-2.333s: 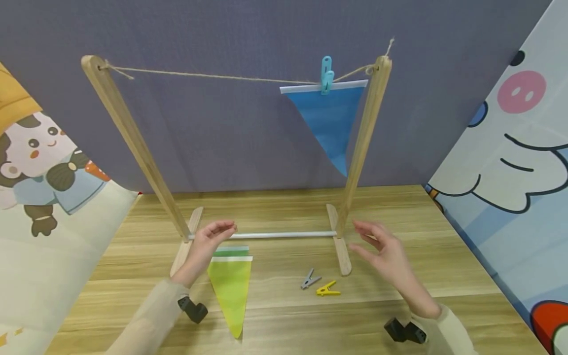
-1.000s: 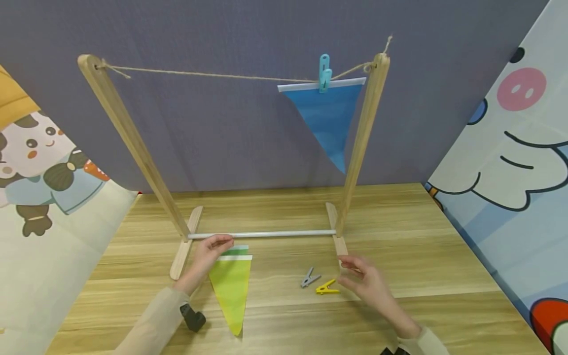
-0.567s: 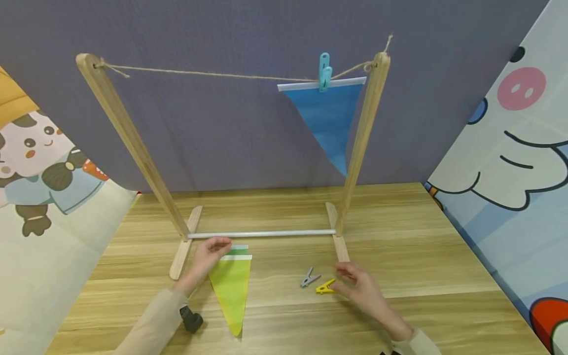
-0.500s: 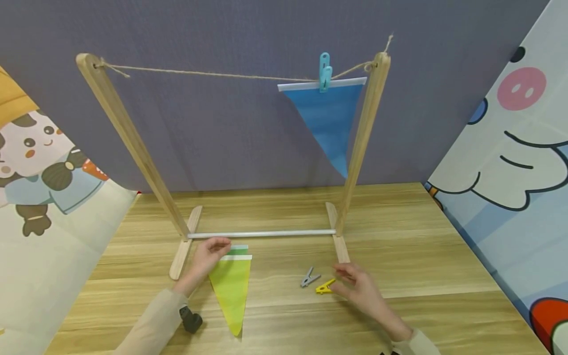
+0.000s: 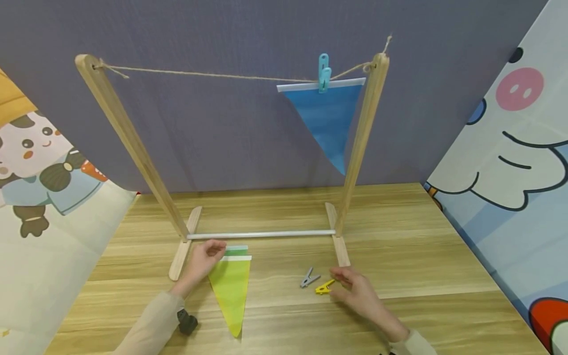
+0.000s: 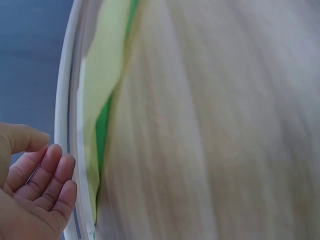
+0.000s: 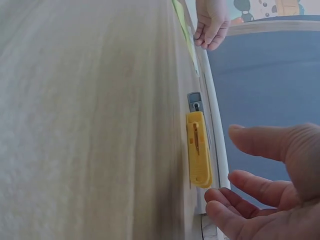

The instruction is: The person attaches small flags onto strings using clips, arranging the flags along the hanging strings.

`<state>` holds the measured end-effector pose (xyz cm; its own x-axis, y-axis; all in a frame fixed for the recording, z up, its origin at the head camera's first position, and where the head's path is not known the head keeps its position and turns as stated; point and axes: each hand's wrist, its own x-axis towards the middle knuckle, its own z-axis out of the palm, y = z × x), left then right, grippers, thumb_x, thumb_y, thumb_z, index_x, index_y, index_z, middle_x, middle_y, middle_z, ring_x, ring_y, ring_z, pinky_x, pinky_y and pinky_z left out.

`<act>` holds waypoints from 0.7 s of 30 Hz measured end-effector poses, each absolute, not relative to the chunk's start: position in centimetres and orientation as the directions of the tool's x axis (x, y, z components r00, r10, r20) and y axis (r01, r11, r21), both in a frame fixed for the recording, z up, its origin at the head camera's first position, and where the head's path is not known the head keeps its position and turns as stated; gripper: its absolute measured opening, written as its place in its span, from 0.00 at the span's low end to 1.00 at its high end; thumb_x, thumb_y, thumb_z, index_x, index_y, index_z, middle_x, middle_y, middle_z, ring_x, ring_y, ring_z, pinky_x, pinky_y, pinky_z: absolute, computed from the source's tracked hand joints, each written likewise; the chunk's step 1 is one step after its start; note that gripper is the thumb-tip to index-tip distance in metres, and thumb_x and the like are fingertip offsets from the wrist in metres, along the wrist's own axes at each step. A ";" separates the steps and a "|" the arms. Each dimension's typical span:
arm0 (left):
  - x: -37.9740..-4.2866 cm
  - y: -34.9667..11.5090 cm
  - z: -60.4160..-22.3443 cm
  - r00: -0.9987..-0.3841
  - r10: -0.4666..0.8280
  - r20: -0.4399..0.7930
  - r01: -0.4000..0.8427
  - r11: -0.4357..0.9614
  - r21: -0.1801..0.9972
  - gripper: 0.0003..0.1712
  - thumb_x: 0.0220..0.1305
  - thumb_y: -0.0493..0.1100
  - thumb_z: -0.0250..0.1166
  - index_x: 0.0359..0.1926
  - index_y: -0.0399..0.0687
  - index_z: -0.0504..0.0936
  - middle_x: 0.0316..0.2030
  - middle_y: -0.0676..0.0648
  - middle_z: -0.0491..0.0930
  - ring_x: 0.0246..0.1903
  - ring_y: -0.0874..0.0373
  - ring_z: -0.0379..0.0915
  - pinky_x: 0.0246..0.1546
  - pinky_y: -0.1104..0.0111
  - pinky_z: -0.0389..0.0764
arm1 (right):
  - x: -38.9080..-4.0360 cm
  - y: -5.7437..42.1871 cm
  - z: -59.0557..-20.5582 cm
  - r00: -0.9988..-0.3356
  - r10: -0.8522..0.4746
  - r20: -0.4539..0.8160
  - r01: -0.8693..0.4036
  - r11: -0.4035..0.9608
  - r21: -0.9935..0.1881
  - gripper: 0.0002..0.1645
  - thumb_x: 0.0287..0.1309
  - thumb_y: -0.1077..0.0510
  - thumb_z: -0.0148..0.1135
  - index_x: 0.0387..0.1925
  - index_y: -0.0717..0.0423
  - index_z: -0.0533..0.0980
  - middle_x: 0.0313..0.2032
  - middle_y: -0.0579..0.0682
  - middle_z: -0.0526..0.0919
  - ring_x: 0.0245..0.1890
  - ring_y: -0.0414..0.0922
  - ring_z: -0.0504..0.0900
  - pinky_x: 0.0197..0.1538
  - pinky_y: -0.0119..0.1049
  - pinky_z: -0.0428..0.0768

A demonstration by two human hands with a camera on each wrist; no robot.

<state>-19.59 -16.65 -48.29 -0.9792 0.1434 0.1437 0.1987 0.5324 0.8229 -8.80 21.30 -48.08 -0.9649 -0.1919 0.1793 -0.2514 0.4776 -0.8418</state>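
A yellow pennant (image 5: 231,291) with a white top strip lies on the table, over a green pennant (image 5: 236,252) that shows only at its top edge. My left hand (image 5: 201,264) hovers at their upper left corner, thumb close to the loosely bent fingers and nothing between them. To the right lie a grey clothespin (image 5: 307,279) and a yellow clothespin (image 5: 323,288). Beside the yellow one is my right hand (image 5: 357,293), its thumb and fingers spread apart; in the right wrist view the fingertips come near the yellow clothespin's end (image 7: 200,155).
A wooden stand with a left post (image 5: 133,148) and a right post (image 5: 365,143) carries a string (image 5: 213,75). A light blue clothespin (image 5: 324,74) holds a blue pennant (image 5: 326,116) on it. A white rod (image 5: 262,234) joins the feet. A grey panel (image 5: 230,138) stands behind.
My right hand has come down and left to the yellow clothespin. My left hand has sunk a little toward the top of the yellow pennant. Pennants and clothespins stay in place.
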 end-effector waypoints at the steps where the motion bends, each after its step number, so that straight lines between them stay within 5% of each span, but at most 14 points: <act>1: -19.6 -16.7 -48.4 -0.976 0.153 0.156 0.216 0.549 0.807 0.09 0.58 0.28 0.63 0.41 0.31 0.80 0.36 0.40 0.81 0.36 0.50 0.77 0.37 0.69 0.79 | -8.8 21.3 -48.1 -0.965 -0.192 0.177 -0.250 0.480 -0.841 0.27 0.42 0.70 0.70 0.47 0.75 0.73 0.44 0.64 0.76 0.46 0.61 0.78 0.50 0.43 0.76; 9: -19.6 -17.1 -49.0 -0.945 0.215 0.245 0.326 0.651 0.686 0.10 0.51 0.26 0.65 0.37 0.33 0.81 0.34 0.41 0.82 0.35 0.48 0.79 0.39 0.57 0.80 | -8.8 21.2 -48.3 -0.968 -0.185 0.168 -0.241 0.515 -0.823 0.28 0.40 0.68 0.72 0.47 0.72 0.74 0.43 0.61 0.78 0.45 0.59 0.78 0.49 0.43 0.78; 21: -19.5 -17.4 -48.7 -0.928 0.329 0.175 0.367 0.717 0.593 0.10 0.52 0.27 0.65 0.38 0.34 0.80 0.36 0.42 0.80 0.38 0.48 0.78 0.40 0.59 0.80 | -9.0 21.0 -48.5 -0.958 -0.207 0.200 -0.284 0.577 -0.766 0.28 0.39 0.71 0.72 0.46 0.71 0.74 0.43 0.60 0.78 0.44 0.58 0.79 0.46 0.42 0.79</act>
